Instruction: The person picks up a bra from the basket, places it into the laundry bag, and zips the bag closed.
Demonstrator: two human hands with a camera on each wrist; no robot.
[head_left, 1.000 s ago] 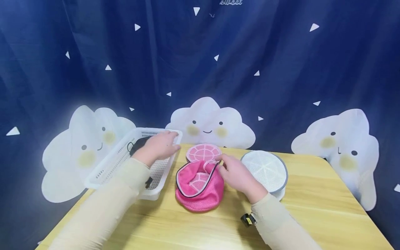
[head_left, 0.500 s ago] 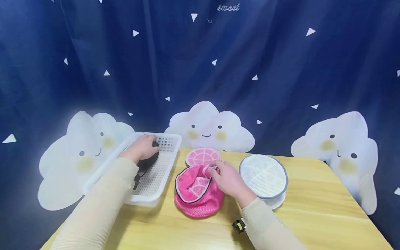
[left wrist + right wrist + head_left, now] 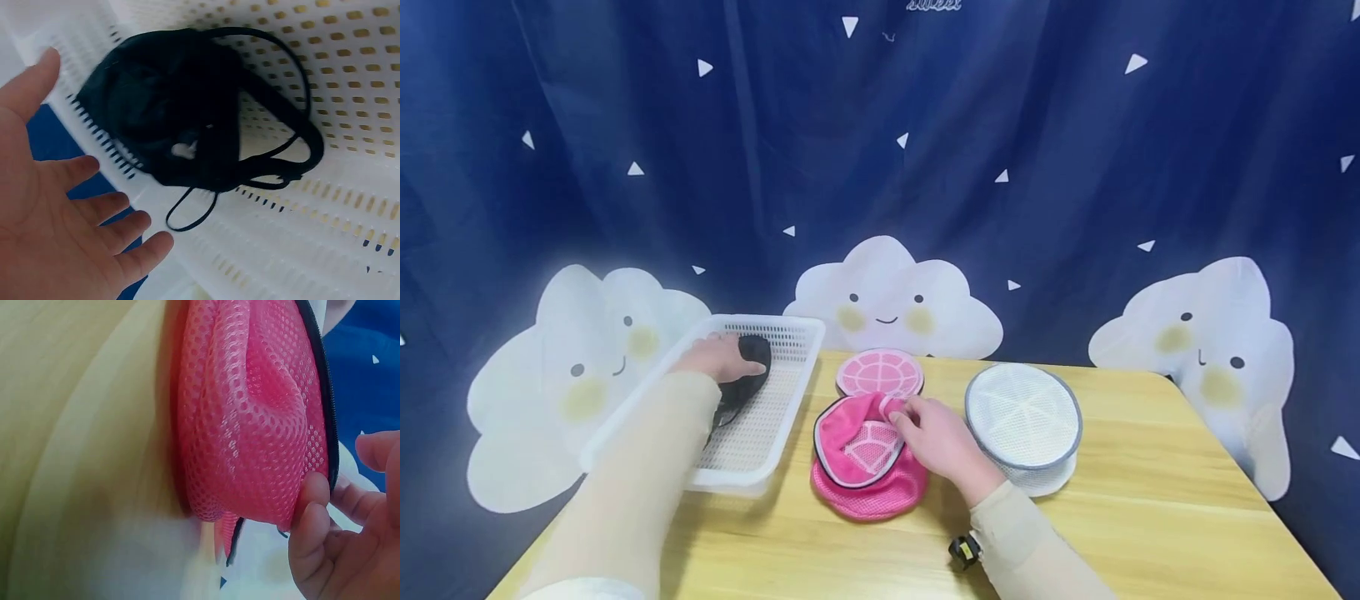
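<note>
My left hand (image 3: pixel 718 358) reaches over the white basket (image 3: pixel 808 392). In the left wrist view its fingers (image 3: pixel 106 206) are spread, apart from a black cloth item (image 3: pixel 169 112) with a rounded body, straps and thin loops. That item (image 3: pixel 752 371) lies in the basket; its exact kind is unclear. Right of the basket stands a pink mesh laundry bag (image 3: pixel 880 496) with its round lid (image 3: pixel 880 372) folded back. At the bag's zippered rim, my right hand (image 3: pixel 943 442) grips the edge with curled fingers (image 3: pixel 312 494). Part of the rim is hidden by that hand.
A round white mesh bag (image 3: pixel 1026 417) with a grey rim stands on the wooden table (image 3: pixel 1157 500), to the right of my right hand. Behind the table hangs a dark blue curtain (image 3: pixel 820 125) with cloud faces.
My left hand has moved left from the basket's far right corner, across the black cloth item to its left side. The right hand stays at the pink bag's rim. The view shifts slightly.
</note>
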